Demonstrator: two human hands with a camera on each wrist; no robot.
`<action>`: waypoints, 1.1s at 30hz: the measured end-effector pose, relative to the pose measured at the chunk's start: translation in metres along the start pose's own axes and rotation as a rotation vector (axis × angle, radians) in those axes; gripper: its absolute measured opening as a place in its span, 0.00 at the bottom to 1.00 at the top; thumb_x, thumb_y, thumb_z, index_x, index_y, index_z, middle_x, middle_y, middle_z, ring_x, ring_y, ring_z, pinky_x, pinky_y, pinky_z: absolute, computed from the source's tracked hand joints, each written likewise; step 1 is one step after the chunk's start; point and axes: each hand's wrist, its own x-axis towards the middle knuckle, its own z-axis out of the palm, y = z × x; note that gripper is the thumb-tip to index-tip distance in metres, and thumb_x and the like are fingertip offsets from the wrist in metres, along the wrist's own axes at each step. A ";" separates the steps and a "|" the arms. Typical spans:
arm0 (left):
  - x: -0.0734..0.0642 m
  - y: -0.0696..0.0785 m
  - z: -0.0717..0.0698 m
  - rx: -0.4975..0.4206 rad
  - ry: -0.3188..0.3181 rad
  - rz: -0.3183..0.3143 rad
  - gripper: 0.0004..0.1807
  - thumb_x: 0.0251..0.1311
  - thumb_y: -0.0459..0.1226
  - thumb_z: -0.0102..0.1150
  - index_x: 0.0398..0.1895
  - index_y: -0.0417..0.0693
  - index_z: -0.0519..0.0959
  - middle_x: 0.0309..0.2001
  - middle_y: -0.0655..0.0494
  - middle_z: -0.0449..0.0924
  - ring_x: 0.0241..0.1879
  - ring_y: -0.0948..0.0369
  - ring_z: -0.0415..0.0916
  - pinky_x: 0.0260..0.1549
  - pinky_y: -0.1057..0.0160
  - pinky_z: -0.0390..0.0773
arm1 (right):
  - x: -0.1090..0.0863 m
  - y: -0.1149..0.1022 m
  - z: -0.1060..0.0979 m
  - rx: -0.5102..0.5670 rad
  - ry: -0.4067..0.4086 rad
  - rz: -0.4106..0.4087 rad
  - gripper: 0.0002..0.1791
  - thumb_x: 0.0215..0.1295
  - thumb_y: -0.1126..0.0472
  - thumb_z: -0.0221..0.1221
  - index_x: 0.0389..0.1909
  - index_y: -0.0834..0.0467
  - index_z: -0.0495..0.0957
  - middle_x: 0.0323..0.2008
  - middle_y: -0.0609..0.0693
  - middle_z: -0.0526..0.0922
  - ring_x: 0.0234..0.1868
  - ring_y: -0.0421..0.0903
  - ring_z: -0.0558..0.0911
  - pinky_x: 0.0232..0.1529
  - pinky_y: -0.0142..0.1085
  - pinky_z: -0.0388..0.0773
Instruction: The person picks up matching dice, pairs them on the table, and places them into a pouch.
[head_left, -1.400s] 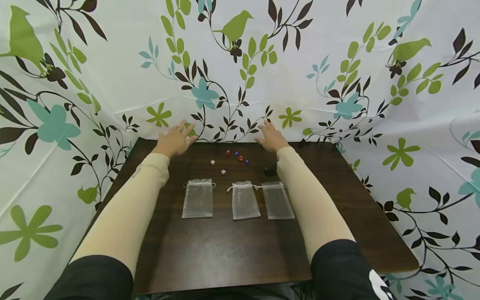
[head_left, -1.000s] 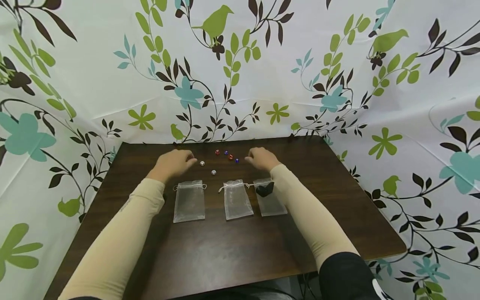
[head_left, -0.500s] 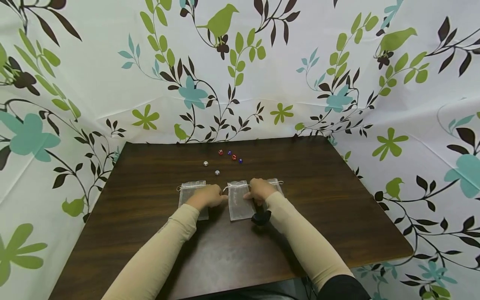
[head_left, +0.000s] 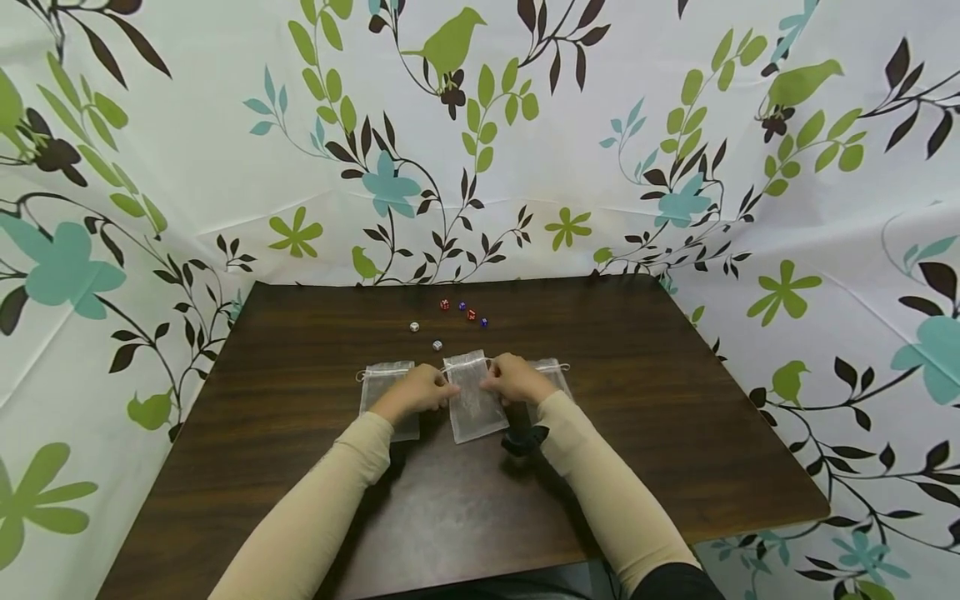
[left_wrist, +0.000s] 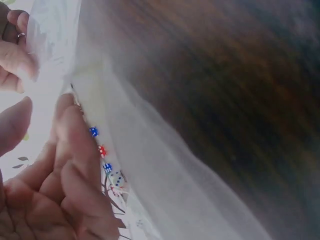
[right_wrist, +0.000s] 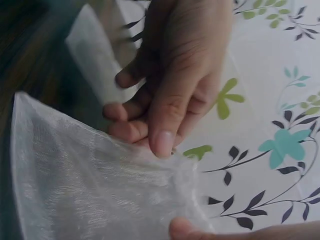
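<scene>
Both hands hold the middle sheer white pouch (head_left: pixel 474 407) by its upper part on the dark wooden table (head_left: pixel 675 433). My left hand (head_left: pixel 441 390) pinches its left edge, and my right hand (head_left: pixel 492 384) pinches its right edge. The pouch's top is lifted and tilted slightly left. In the left wrist view, the pouch fabric (left_wrist: pixel 150 165) runs past my left fingers (left_wrist: pixel 70 150). In the right wrist view, the pouch (right_wrist: pixel 90 190) spreads below the fingers gripping it. A second pouch (head_left: pixel 381 385) lies partly under my left hand; a third (head_left: pixel 557 377) lies behind my right hand.
Several small dice lie beyond the pouches: red (head_left: pixel 445 305), blue (head_left: pixel 483 322) and white (head_left: pixel 415 327) ones. They also show in the left wrist view as small dice (left_wrist: pixel 102 149). Leaf-and-bird patterned cloth (head_left: pixel 480 150) walls the table on three sides.
Both hands came back from the table's far edge, past the dice, to the middle pouch. They have taken hold of it, and its top end has risen and tilted.
</scene>
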 end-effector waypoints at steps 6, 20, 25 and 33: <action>0.003 -0.007 -0.004 -0.178 0.106 0.067 0.10 0.60 0.38 0.65 0.27 0.40 0.78 0.22 0.51 0.81 0.23 0.59 0.78 0.22 0.66 0.72 | -0.006 -0.006 -0.007 0.204 0.012 -0.047 0.11 0.66 0.56 0.62 0.32 0.59 0.74 0.19 0.51 0.78 0.17 0.43 0.76 0.19 0.35 0.74; 0.000 -0.007 -0.019 -0.095 0.316 0.215 0.06 0.54 0.40 0.70 0.27 0.49 0.82 0.25 0.59 0.82 0.25 0.64 0.73 0.27 0.64 0.71 | -0.008 -0.004 -0.012 0.349 0.068 -0.118 0.04 0.65 0.65 0.61 0.33 0.61 0.77 0.26 0.54 0.80 0.24 0.47 0.81 0.35 0.51 0.81; -0.006 -0.005 -0.021 -0.019 0.342 0.252 0.05 0.53 0.40 0.71 0.26 0.54 0.83 0.28 0.62 0.84 0.28 0.65 0.77 0.30 0.63 0.74 | -0.009 -0.005 -0.013 0.287 0.149 -0.201 0.05 0.60 0.66 0.63 0.31 0.61 0.76 0.30 0.52 0.81 0.30 0.43 0.80 0.37 0.44 0.80; -0.010 -0.010 -0.015 0.114 0.326 0.171 0.05 0.52 0.40 0.71 0.26 0.58 0.82 0.26 0.63 0.83 0.24 0.66 0.75 0.23 0.63 0.71 | -0.014 -0.002 -0.010 0.109 0.122 -0.239 0.04 0.61 0.62 0.64 0.36 0.56 0.81 0.32 0.47 0.78 0.34 0.43 0.73 0.36 0.35 0.71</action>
